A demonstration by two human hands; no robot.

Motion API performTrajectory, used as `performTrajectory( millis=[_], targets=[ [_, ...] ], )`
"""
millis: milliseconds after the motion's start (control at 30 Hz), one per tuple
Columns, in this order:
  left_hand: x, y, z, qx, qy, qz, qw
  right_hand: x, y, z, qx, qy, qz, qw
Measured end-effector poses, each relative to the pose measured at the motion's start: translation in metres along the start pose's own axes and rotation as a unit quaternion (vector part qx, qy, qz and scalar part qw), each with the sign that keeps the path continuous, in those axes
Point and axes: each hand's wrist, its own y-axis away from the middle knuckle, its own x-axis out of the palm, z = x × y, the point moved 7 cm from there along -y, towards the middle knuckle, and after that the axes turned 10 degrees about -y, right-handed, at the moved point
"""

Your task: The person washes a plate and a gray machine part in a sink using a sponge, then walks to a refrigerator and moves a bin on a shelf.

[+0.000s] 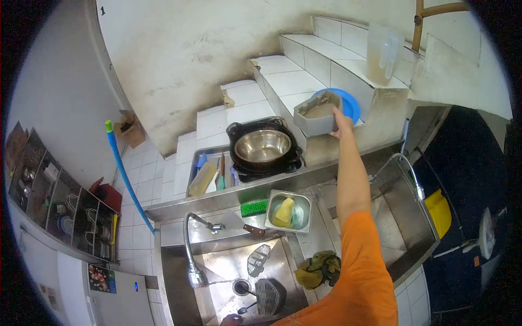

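Observation:
Out over the tiled step, my right hand [342,123] grips the near right side of a grey, angular plastic container [316,126] with brownish residue inside. A blue round plate or lid [352,106] sits right behind it. Only a small part of my left hand [232,320] shows at the bottom edge, low in the left sink [212,293]; its fingers are mostly hidden. Near it lie a dark spoon [247,308] and a dark slotted grate [267,298]. A lighter slotted grate [259,259] rests higher in the same basin, by the drain [241,287].
On the sink ledge are a metal tub [305,224] holding a yellow sponge [284,211], a green brush [254,208], a knife [253,230] and a dark wet cloth [319,268]. Dark pans with a steel bowl [263,145] stand behind. Gooseneck taps [197,277] arch over both basins.

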Motion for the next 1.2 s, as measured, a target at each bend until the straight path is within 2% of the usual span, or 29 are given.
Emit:
performTrajectory(
  millis=[33,67,100,133,167,200,233,267,333,367,433,467,533,567,600,667,700,733,800,867,933,967,1000,1033,1067,1100,1133,1200],
  targets=[
    [0.008,-0.007,-0.027,0.018,-0.02,0.083,0.996,0.001,-0.001,-0.006,0.012,-0.029,0.035,0.999],
    [-0.024,0.008,-0.125,-0.004,0.01,0.041,0.999,0.0,0.0,-0.009,0.023,-0.06,0.07,0.995],
    [-0.043,-0.003,-0.183,0.088,-0.035,-0.023,0.995,-0.007,0.016,-0.007,0.022,-0.058,0.066,0.996],
    [-0.055,-0.007,-0.225,0.055,-0.036,0.059,0.996,-0.011,0.034,0.001,-0.019,-0.034,0.072,0.997],
    [-0.066,-0.015,-0.261,0.07,0.071,0.044,0.994,-0.016,0.052,0.005,-0.06,-0.01,0.077,0.995],
    [-0.082,-0.021,-0.303,0.04,0.06,0.068,0.995,-0.022,0.061,0.004,-0.108,-0.009,0.1,0.989],
    [-0.084,-0.042,-0.321,0.156,0.133,0.022,0.979,-0.027,0.071,0.004,-0.159,-0.008,0.124,0.979],
    [-0.099,-0.05,-0.357,0.194,0.169,0.017,0.966,-0.035,0.101,0.006,-0.169,0.024,0.116,0.978],
    [-0.126,-0.07,-0.411,0.181,0.319,0.021,0.93,-0.058,0.157,0.0,-0.208,0.088,0.114,0.968],
    [-0.15,-0.064,-0.448,0.223,0.381,-0.056,0.895,-0.071,0.176,-0.01,-0.234,0.12,0.119,0.957],
    [-0.166,-0.081,-0.476,0.251,0.41,-0.091,0.872,-0.092,0.237,-0.015,-0.266,0.219,0.123,0.931],
    [-0.167,-0.083,-0.488,0.246,0.411,-0.085,0.874,-0.102,0.265,-0.022,-0.243,0.173,0.154,0.942],
    [-0.159,-0.08,-0.509,0.196,0.373,-0.029,0.907,-0.13,0.284,-0.043,-0.263,0.211,0.137,0.932],
    [-0.144,-0.097,-0.495,0.222,0.28,-0.07,0.931,-0.137,0.297,-0.047,-0.235,0.199,0.153,0.939],
    [-0.131,-0.1,-0.488,0.22,0.273,-0.065,0.934,-0.144,0.306,-0.052,-0.208,0.185,0.17,0.945],
    [-0.104,-0.105,-0.478,0.15,0.243,-0.011,0.958,-0.161,0.311,-0.064,-0.228,0.183,0.186,0.938],
    [-0.105,-0.092,-0.488,0.144,0.311,-0.034,0.939,-0.17,0.312,-0.066,-0.205,0.157,0.16,0.953],
    [-0.105,-0.095,-0.486,0.143,0.309,-0.035,0.94,-0.179,0.313,-0.063,-0.182,0.133,0.135,0.965],
    [-0.1,-0.107,-0.48,0.128,0.312,0.016,0.941,-0.21,0.319,-0.035,-0.201,0.047,0.046,0.977],
    [-0.131,-0.114,-0.498,0.147,0.215,-0.063,0.963,-0.271,0.313,-0.038,-0.212,0.044,-0.083,0.973],
    [-0.168,-0.143,-0.517,0.143,0.225,-0.105,0.958,-0.326,0.317,-0.047,-0.253,-0.026,-0.145,0.956],
    [-0.196,-0.129,-0.557,0.176,0.222,-0.167,0.944,-0.348,0.325,-0.05,-0.249,0.0,-0.175,0.953],
    [-0.213,-0.146,-0.579,0.181,0.163,-0.139,0.96,-0.369,0.335,-0.055,-0.245,0.027,-0.203,0.948],
    [-0.221,-0.16,-0.606,0.189,0.278,-0.06,0.94,-0.39,0.341,-0.066,-0.278,0.04,-0.217,0.935],
    [-0.232,-0.186,-0.625,0.196,0.266,-0.062,0.942,-0.409,0.347,-0.077,-0.312,0.053,-0.231,0.92],
    [-0.245,-0.202,-0.643,0.191,0.252,-0.092,0.944,-0.421,0.358,-0.082,-0.289,0.1,-0.248,0.919],
    [-0.252,-0.214,-0.666,0.211,0.246,-0.073,0.943,-0.431,0.369,-0.088,-0.266,0.146,-0.266,0.915],
    [-0.259,-0.224,-0.702,0.206,0.241,-0.095,0.944,-0.456,0.379,-0.118,-0.202,0.122,-0.26,0.936]
  ],
)
